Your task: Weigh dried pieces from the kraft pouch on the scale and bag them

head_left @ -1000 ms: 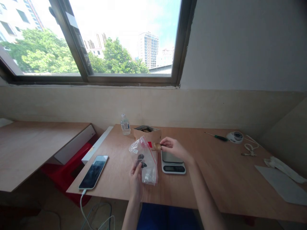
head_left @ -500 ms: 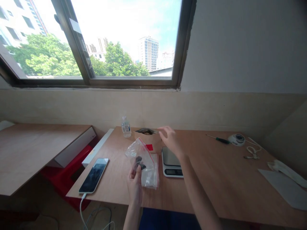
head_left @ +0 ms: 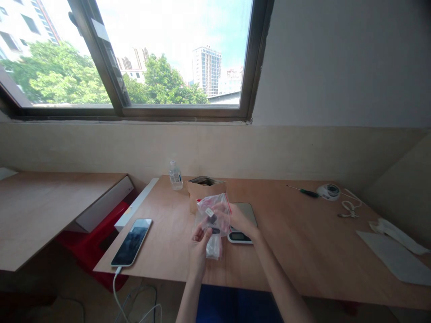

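My left hand (head_left: 201,237) is closed on the lower left of a clear zip-lock bag (head_left: 222,202) with a red seal line, held tilted above the table. Dark pieces (head_left: 215,231) and a small white label show in it. My right hand (head_left: 232,217) comes from the right at the bag's red-lined edge. Its fingers show only dimly through the plastic; whether they are inside or behind it, or gripping, I cannot tell. Under the bag lie more clear plastic bags (head_left: 213,249). A digital scale (head_left: 247,211) is partly covered by my right hand. Behind stands an open brown paper pouch (head_left: 197,193).
A water bottle (head_left: 175,176) stands at the back left of the table (head_left: 289,251). Front left lies a phone (head_left: 132,242) on a charging cable. Toward the right are a screwdriver (head_left: 308,193), a white dome camera (head_left: 329,192) with its cable, and a white sheet (head_left: 397,258).
My right hand has come down from beside the paper pouch to the zip-lock bag. My left hand has moved slightly right with the bag, which now hangs over the scale's left edge.
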